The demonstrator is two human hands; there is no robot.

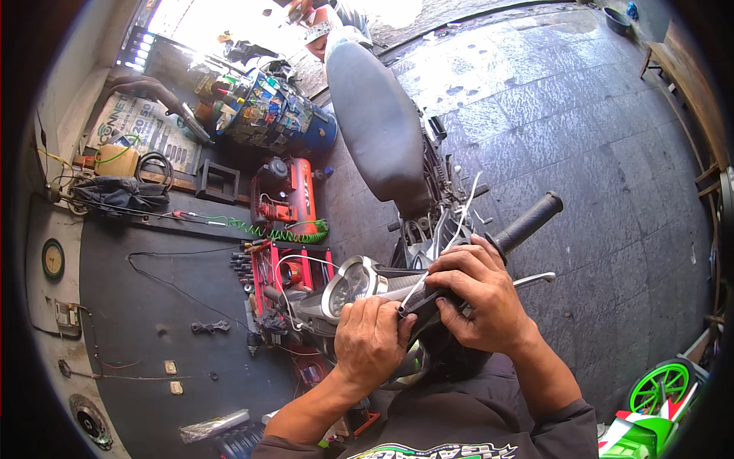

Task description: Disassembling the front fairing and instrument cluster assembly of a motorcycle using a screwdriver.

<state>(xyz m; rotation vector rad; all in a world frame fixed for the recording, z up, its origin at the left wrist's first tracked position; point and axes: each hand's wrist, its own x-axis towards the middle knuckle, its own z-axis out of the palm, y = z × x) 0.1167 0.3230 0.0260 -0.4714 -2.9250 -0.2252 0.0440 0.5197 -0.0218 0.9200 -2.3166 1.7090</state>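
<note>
A motorcycle stands in front of me, its long dark seat [375, 122] pointing away. Both of my hands are at its handlebar, beside the round speedometer [350, 288]. My left hand [370, 336] has its fingers curled over the near edge of a black handlebar cover [422, 307]. My right hand [478, 294] grips the same cover from the right, thumb underneath. A thin white cable [464, 210] runs from the frame under the right fingers, its lower end close to my left thumb. Right of my hands are the black rubber grip [529, 223] and a silver lever [535, 280].
Left of the motorcycle are a red tool rack [312, 258], a red air compressor [303, 197] and a littered blue drum [313, 126]. A person [317, 30] is beyond the seat. A wooden bench [692, 92] lines the right; a green-wheeled vehicle [659, 386] stands lower right.
</note>
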